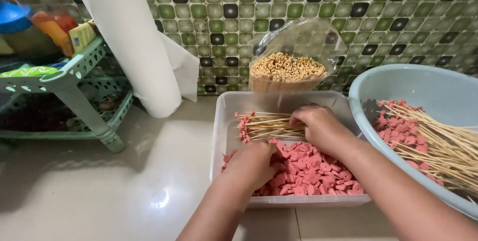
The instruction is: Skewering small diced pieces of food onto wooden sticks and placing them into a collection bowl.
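Note:
A clear plastic tub (223, 121) on the counter holds a heap of pink sausage slices (311, 171) at its near end and a bundle of bamboo skewers (266, 125) with pink pieces on their tips at its far end. My left hand (254, 164) reaches down into the slices, fingers curled among them. My right hand (318, 126) rests closed over the blunt ends of the skewer bundle. A clear bag of bare skewers (286, 69) stands upright behind the tub.
A pale blue basin (423, 84) at the right holds several finished skewers (428, 144). A white paper roll (132, 42) leans on the tiled wall. A green plastic rack (64, 79) with bottles stands at the left.

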